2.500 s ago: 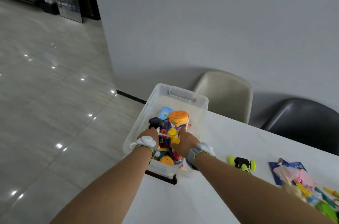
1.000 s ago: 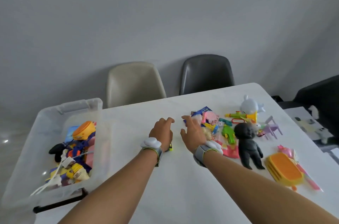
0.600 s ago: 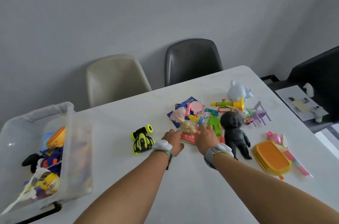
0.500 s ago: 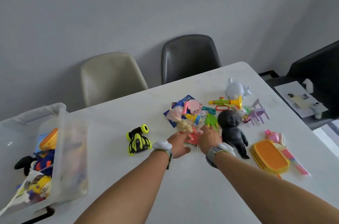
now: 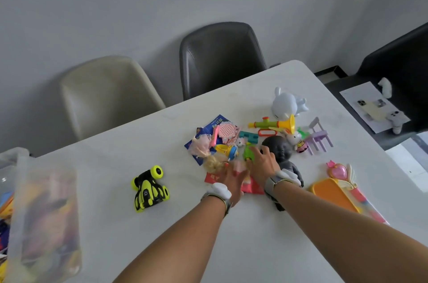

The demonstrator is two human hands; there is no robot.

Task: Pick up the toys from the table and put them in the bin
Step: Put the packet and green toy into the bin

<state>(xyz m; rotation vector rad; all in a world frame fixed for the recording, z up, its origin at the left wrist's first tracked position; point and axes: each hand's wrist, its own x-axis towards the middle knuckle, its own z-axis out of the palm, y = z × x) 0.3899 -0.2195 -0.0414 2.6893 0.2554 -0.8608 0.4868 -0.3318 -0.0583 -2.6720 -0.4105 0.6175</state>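
1. Bin (image 5: 44, 208), near left: cut off by the frame edge; contents blurred behind its translucent wall.
2. Red packet (image 5: 251, 186): partly hidden under both hands (image 5: 234, 180).
3. Black doll (image 5: 281, 150): body partly covered by the right wrist.
4. Orange case (image 5: 333, 194): near end hidden by the right forearm.

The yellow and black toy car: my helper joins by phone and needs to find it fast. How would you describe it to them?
Start at the white table, with the clear plastic bin at its left edge and a toy pile near both hands. The yellow and black toy car sits alone between them. Unlike the piled toys, it touches nothing and has yellow wheels.
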